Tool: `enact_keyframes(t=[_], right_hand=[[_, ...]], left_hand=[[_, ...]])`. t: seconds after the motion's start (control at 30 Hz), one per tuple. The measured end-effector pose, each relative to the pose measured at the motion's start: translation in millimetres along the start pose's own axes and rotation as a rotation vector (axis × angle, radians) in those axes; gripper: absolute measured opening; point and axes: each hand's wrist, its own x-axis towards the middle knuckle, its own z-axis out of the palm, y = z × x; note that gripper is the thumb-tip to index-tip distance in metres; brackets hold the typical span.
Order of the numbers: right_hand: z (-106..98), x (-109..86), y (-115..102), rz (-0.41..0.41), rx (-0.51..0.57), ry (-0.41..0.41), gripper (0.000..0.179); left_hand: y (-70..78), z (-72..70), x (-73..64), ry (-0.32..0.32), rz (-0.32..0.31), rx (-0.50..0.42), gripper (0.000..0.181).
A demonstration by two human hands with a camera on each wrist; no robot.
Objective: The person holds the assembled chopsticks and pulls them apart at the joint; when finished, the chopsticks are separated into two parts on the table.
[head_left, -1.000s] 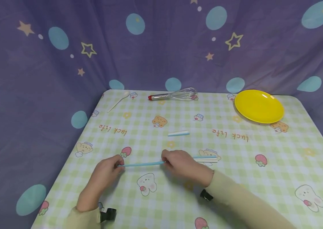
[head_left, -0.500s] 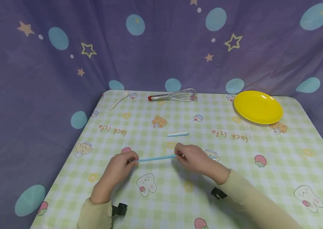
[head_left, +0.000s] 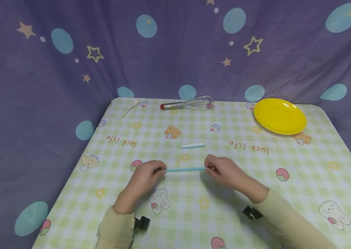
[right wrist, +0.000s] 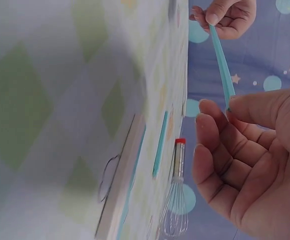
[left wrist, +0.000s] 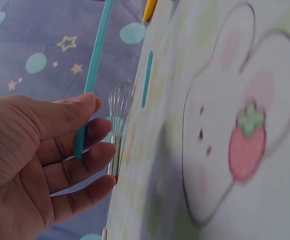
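Observation:
Between the two hands a thin light-blue stick (head_left: 184, 169) is stretched nearly level above the checked tablecloth. Its left end is pinched by the left hand (head_left: 144, 176), between thumb and index finger, and the stick (left wrist: 96, 55) runs past the fingertips in the left wrist view. The right hand (head_left: 228, 173) pinches the other end; its remaining fingers curl loosely in the right wrist view. Just beyond the hands lies a small group of white and blue sticks (head_left: 193, 146). Another white-and-blue group (right wrist: 120, 185) lies below the right hand, hidden by it in the head view.
Along the far edge lie a white spoon (head_left: 128, 110) at the left and a wire whisk (head_left: 173, 105) with a red-tipped handle. A yellow plate (head_left: 279, 116) sits at the far right. A purple curtain (head_left: 169, 52) hangs behind the table.
Both hands have moved right and slightly away from the body, carrying the blue stick with them. The right hand now covers the nearer stick group in the head view.

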Motion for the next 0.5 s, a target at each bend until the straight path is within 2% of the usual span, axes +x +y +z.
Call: enact_keyframes(t=[0.27, 0.5], right_hand=[[-6, -14.0, 9, 0.081, 0.03, 0.004, 0.014], [-9, -22.9, 17, 0.083, 0.038, 0.028, 0.014]], left_hand=[[10.9, 13.8, 9.1, 0.002, 0.037, -0.031, 0.008], [18.2, 19.7, 17.1, 0.03, 0.087, -0.031, 0.005]])
